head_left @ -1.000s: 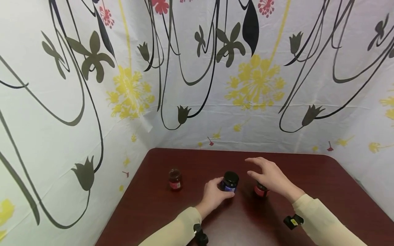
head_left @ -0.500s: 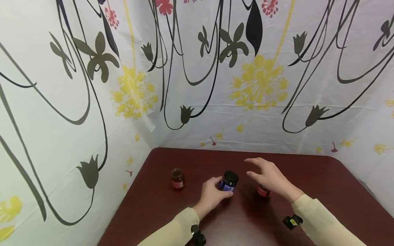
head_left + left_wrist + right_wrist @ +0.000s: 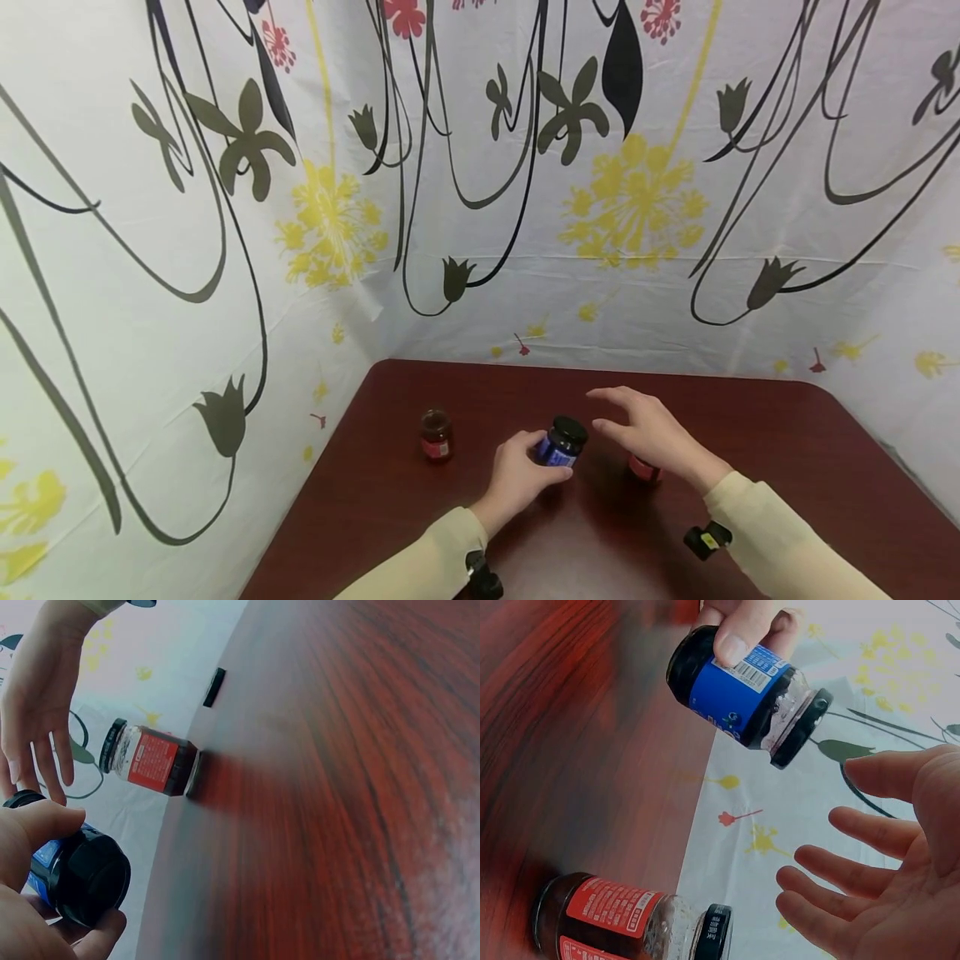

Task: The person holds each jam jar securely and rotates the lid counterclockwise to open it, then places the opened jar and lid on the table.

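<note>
My left hand (image 3: 522, 471) grips a glass jar with a blue label (image 3: 558, 447) around its body and holds it just above the table. The jar's black lid (image 3: 801, 729) is on, tilted towards my right hand. In the right wrist view the thumb lies over the label's barcode. My right hand (image 3: 651, 427) hovers beside that lid, fingers spread and apart from it. Below the right hand a red-labelled jar (image 3: 607, 919) with a black lid stands on the table, partly hidden in the head view.
Another red-labelled jar (image 3: 437, 437) stands at the table's left; its top looks uncovered. A flat black piece like a lid (image 3: 214, 687) lies on the dark red table (image 3: 480, 392). Flower-printed cloth (image 3: 480, 208) borders the table behind and at the sides.
The blue-labelled jar has tipped to the right in my left hand. My right hand has moved slightly left, closer to its lid. The head view has shifted a little.
</note>
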{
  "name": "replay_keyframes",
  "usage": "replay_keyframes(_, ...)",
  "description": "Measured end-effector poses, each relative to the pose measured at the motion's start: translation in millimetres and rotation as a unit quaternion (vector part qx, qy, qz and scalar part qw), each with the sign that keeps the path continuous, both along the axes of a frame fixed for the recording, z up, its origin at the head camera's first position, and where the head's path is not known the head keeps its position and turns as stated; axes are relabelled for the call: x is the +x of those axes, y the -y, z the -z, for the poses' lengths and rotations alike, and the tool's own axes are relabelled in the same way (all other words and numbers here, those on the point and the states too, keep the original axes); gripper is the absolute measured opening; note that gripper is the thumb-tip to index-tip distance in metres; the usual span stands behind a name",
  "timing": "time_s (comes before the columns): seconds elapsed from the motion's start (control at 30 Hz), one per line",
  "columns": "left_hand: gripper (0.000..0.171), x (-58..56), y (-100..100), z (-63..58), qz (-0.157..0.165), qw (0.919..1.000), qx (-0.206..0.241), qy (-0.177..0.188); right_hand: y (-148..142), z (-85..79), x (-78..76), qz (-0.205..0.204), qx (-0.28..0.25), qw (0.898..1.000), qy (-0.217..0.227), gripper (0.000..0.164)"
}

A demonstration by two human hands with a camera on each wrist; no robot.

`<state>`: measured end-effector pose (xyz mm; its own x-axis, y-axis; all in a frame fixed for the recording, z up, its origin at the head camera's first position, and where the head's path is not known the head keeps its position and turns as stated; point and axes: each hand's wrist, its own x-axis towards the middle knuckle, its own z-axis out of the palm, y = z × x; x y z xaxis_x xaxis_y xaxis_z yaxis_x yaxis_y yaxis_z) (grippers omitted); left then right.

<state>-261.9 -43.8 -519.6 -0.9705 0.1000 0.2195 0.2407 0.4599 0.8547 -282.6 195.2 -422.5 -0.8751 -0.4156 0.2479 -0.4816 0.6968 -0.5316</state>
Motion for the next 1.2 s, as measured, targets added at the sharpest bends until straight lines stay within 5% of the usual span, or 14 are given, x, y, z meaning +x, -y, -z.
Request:
replay_keyframes(0.3,0.070,1.6,-2,-1.8,0.007,0.9999,0.009,0.003,8,2.0,1.6,-0.026,-0.041,0.997,0.057,0.045)
replay_keyframes(1.2,0.062,5.4,0,-2.9,0.011,0.9999,-0.005,-0.010,19,13.1,0.0,-0.039,-0.032,0.993,0.104,0.040)
